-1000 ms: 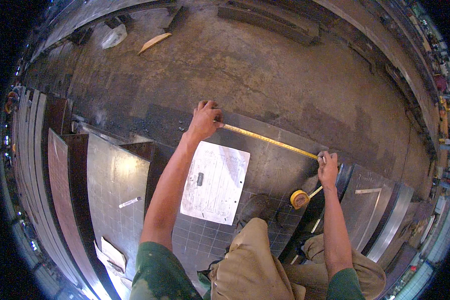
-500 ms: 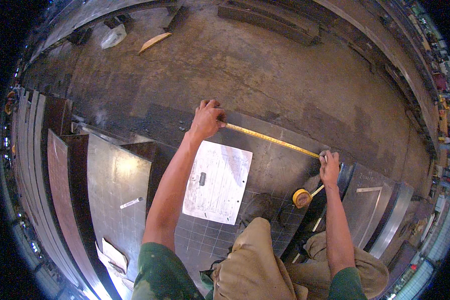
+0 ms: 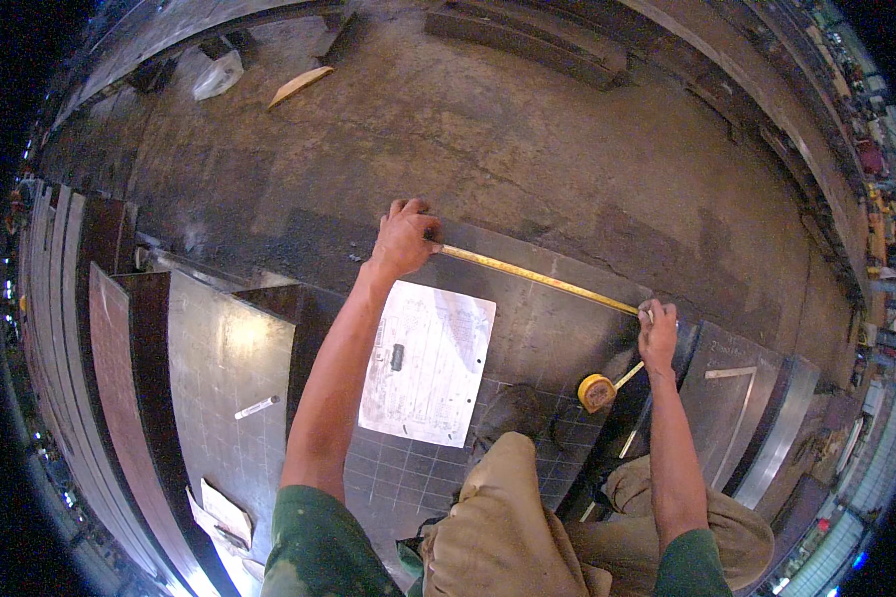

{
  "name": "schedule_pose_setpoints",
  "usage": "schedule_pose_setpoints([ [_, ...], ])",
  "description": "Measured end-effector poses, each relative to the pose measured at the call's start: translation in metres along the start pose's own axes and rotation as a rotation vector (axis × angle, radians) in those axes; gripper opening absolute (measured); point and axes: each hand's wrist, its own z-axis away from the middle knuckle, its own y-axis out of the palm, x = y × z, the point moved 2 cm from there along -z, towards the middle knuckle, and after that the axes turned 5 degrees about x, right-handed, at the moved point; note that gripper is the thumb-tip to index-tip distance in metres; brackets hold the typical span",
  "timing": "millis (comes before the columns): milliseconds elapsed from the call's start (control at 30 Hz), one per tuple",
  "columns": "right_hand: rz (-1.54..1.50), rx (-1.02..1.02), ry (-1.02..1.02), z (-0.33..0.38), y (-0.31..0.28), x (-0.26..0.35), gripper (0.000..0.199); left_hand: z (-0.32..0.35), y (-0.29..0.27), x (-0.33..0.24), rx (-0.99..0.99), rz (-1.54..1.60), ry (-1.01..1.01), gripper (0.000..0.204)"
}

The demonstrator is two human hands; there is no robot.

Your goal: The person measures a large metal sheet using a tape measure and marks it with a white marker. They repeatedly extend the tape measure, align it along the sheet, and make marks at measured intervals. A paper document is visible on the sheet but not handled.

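A yellow tape measure [image 3: 538,280] is drawn out along the far edge of a dark steel plate [image 3: 528,338]. My left hand [image 3: 405,237] is closed on its far-left end, fingertips at the plate's edge. At the plate's right corner my right hand [image 3: 657,336] pinches the blade. From there the blade bends back to the round yellow tape case [image 3: 596,393], which lies on the plate. A white printed drawing sheet [image 3: 428,368] rests beside my left forearm, with a small dark block [image 3: 397,357] on it. My knee covers part of the plate.
Left of my arm stand steel beams with a gridded plate [image 3: 231,343], bearing a white marker [image 3: 257,407] and a folded paper or glove-like item [image 3: 226,512]. More steel sections [image 3: 737,388] lie right. A wood strip [image 3: 300,87] and a plastic bag [image 3: 218,76] are on the floor beyond.
The view has shifted slightly, so most things sit a little further left. Both hands keep their hold on the tape, which stays stretched along the edge.
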Motion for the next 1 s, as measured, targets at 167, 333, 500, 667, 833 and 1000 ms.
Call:
schedule_pose_setpoints([
  [167, 0.054, 0.036, -0.015, 0.001, 0.0016, -0.002, 0.016, 0.0, 0.0013, 0.0021, -0.019, 0.018, 0.003, 0.026],
  [333, -0.03, -0.004, -0.01, 0.0026, 0.0026, -0.0022, 0.01, -0.0005, 0.0038, 0.0052, -0.045, 0.045, 0.029, 0.027],
  [500, -0.079, -0.02, 0.02, 0.0026, 0.0067, -0.0059, 0.01, -0.0019, 0.0053, 0.0077, -0.041, 0.03, 0.085, 0.025],
  [667, -0.039, -0.016, 0.075, 0.002, 0.007, -0.0065, 0.01, -0.002, 0.0015, 0.0024, 0.003, 0.036, 0.057, 0.024],
  [833, -0.054, -0.028, 0.056, 0.0022, 0.0084, -0.0046, 0.011, -0.0015, 0.0009, 0.0032, 0.01, 0.017, 0.065, 0.025],
  [1000, -0.024, 0.047, 0.024, 0.002, 0.0056, -0.0055, 0.016, -0.0004, -0.0001, 0.0027, 0.004, 0.022, 0.049, 0.022],
])
